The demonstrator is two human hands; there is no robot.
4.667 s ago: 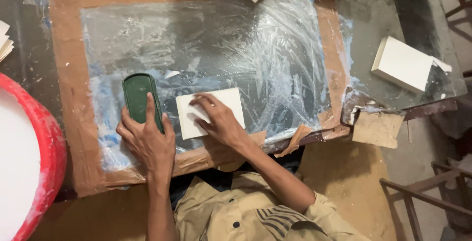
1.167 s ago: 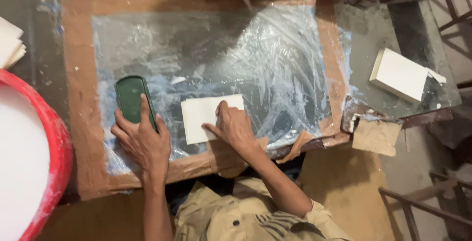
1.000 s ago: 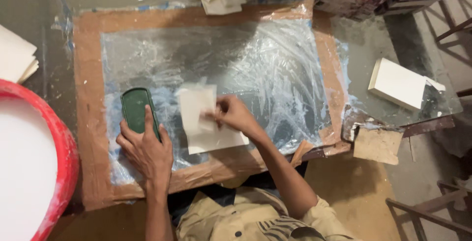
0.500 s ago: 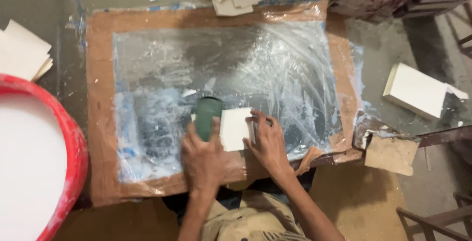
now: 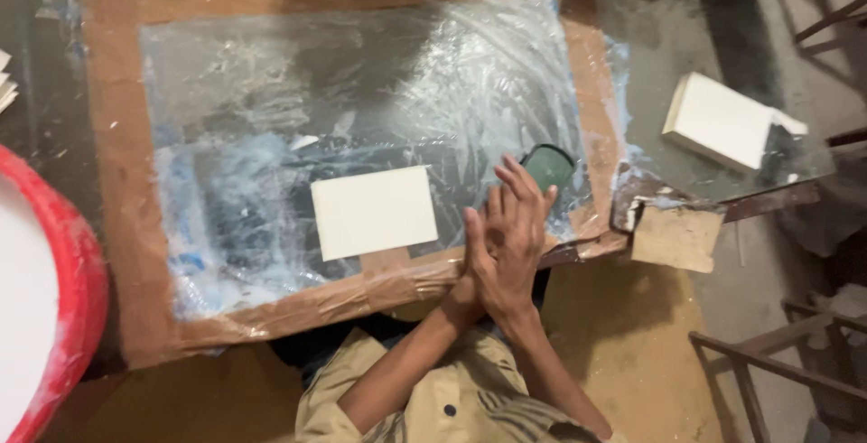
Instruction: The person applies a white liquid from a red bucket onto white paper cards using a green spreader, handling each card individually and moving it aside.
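White card [image 5: 374, 212] flat, long axis left-right, hands [image 5: 502, 244] pressed together

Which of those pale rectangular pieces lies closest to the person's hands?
The flat cream sheet on the plastic-covered board, just left of the pressed-together hands. The thicker white block lies far off right.

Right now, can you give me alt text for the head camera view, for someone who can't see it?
A person's left hand and right hand are pressed together, palm to palm, over the near edge of a glue-smeared plastic sheet taped to a board. A white card lies flat on the sheet, a dark green pad sits beyond the fingertips, and a red tub is at far left.
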